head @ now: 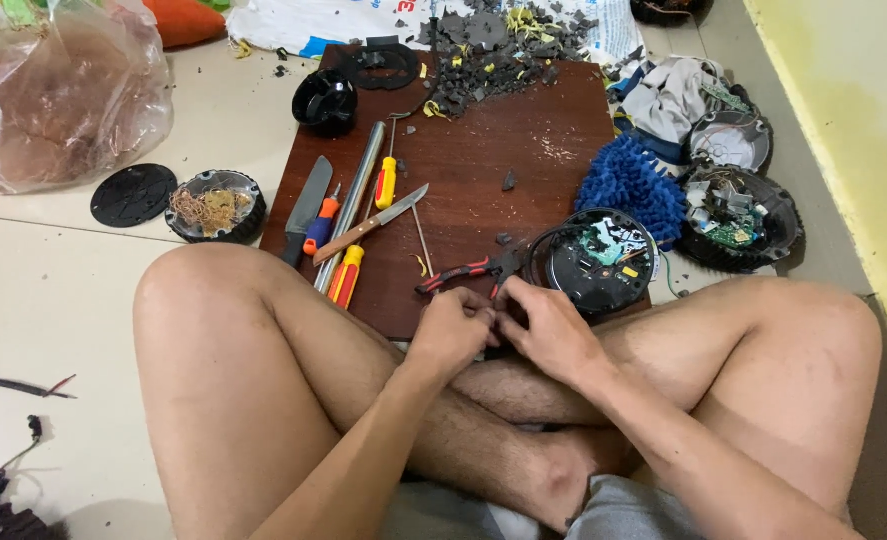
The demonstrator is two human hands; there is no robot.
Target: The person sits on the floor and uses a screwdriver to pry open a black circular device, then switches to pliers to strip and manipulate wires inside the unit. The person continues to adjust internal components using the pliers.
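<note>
Low over crossed legs, left hand (450, 331) and right hand (546, 328) together, pinching something hidden, red-handled pliers (466, 272) just beyond.

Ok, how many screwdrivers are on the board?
3: a yellow-handled screwdriver right of the metal rod; an orange-and-blue one beside the cleaver; an orange one near the left knee. Debris may hide more.

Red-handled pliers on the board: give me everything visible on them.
The pliers have red grips with dark trim and dark metal jaws. They lie flat near the front edge of the brown wooden board, handles pointing left, jaws pointing right toward the opened round black device, close to or touching its rim. The handles are slightly spread. Neither the left hand nor the right hand holds them; both sit just below.
</note>
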